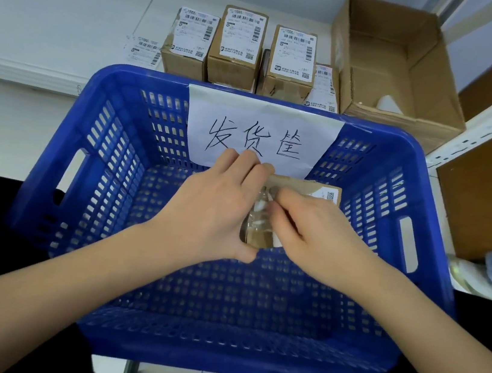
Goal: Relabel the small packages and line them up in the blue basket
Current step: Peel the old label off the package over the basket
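Over the blue basket [111, 148] both my hands hold one small cardboard package [298, 185]. My left hand [213, 210] grips its left side, fingers curled over the top edge and thumb under the near end. My right hand [317, 231] pinches at its taped, shiny face near the middle. A white label with a QR code [328, 195] shows at the package's far right corner. Most of the package is hidden by my hands. The basket floor around it holds nothing else that I can see.
A paper sign [258, 131] with handwriting hangs on the basket's far wall. Behind it stand several labelled small packages [237, 46] in a row. An open cardboard box [394, 68] lies at the back right, a loose label sheet [143, 50] at the back left.
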Demonstrator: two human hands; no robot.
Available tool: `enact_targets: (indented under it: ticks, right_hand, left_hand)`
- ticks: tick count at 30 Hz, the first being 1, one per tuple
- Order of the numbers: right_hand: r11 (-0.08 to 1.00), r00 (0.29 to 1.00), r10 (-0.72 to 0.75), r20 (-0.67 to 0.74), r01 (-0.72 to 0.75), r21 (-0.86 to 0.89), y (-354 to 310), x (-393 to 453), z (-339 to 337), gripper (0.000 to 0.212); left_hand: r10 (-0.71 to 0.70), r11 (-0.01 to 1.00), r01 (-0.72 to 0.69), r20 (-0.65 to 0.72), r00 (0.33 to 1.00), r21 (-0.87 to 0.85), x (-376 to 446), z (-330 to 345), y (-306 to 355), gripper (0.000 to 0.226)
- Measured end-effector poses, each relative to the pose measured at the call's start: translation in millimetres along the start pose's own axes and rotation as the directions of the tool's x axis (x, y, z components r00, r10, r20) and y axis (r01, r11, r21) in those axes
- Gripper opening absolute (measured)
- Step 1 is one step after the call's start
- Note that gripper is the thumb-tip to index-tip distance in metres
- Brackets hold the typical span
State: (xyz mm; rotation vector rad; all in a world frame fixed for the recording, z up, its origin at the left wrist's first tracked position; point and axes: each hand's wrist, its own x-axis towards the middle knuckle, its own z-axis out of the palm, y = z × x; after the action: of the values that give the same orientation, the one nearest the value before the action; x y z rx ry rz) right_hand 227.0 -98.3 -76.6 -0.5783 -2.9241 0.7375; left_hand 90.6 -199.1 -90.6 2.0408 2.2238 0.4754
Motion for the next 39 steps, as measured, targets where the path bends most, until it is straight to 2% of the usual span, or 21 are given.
enact_targets:
  ticks: [4,9,13,16,17,20,22,25,30,35,39]
  right_hand:
    - [0.999,0.998,-0.016,0.060,0.015,0.033,1.7,-0.6,-9.2,0.036]
    - [0.993,0.999,-0.022,0.024,0.020,0.118,3.1,-5.1,-14.0,0.034]
    - [0.982,0.996,0.090,0.018,-0.091,0.166,5.6,-3.2,-21.4,0.035]
    - [0.979,0.993,0.117,0.012,-0.117,0.164,2.6,-4.3,-20.0,0.049]
    - [0.983,0.992,0.127,0.017,-0.128,0.133,0.7,-4.9,-17.9,0.052]
    - [0.990,0.994,0.090,-0.059,-0.096,-0.101,-4.6,-5.8,-7.5,0.056]
    - [0.983,0.989,0.100,-0.105,-0.115,-0.146,-9.8,-5.4,0.4,0.052]
    - [0.984,0.983,0.033,-0.179,-0.064,-0.165,-10.7,-6.5,9.7,0.036]
    - [0.973,0.991,0.105,-0.080,-0.086,0.216,-3.2,-5.5,-4.1,0.039]
    - [0.947,0.993,0.086,-0.087,-0.054,0.317,3.4,-8.7,-10.3,0.041]
    - [0.875,0.992,0.081,-0.098,-0.024,0.483,5.4,-13.3,-15.2,0.036]
  left_hand:
    - [-0.006,0.999,0.006,-0.001,1.000,-0.045,0.5,1.1,-1.3,0.097]
    - [-0.011,0.995,0.008,-0.035,0.999,-0.097,1.4,-3.3,-3.0,0.092]
    - [-0.040,0.995,0.033,-0.072,0.997,-0.090,6.3,-9.7,-5.2,0.092]
    - [-0.045,0.998,0.043,-0.068,0.997,-0.041,6.7,-12.7,-6.9,0.091]
    - [-0.048,0.998,0.045,-0.061,0.997,-0.036,6.1,-12.6,-7.3,0.090]
    - [-0.057,0.998,0.056,-0.051,0.997,-0.023,3.5,-11.8,-5.9,0.089]
    - [-0.050,0.999,0.050,-0.048,0.998,0.008,3.1,-11.4,-3.8,0.089]
    - [-0.056,0.998,0.057,-0.052,0.997,0.017,3.1,-9.9,-3.3,0.089]
    - [-0.079,0.993,0.072,-0.074,0.994,-0.094,2.5,-13.3,-7.3,0.091]
    - [-0.067,0.987,0.053,-0.087,0.994,-0.151,-1.0,-18.7,-7.4,0.095]
    - [-0.048,0.982,0.034,-0.068,0.997,-0.188,-2.5,-20.1,-8.7,0.098]
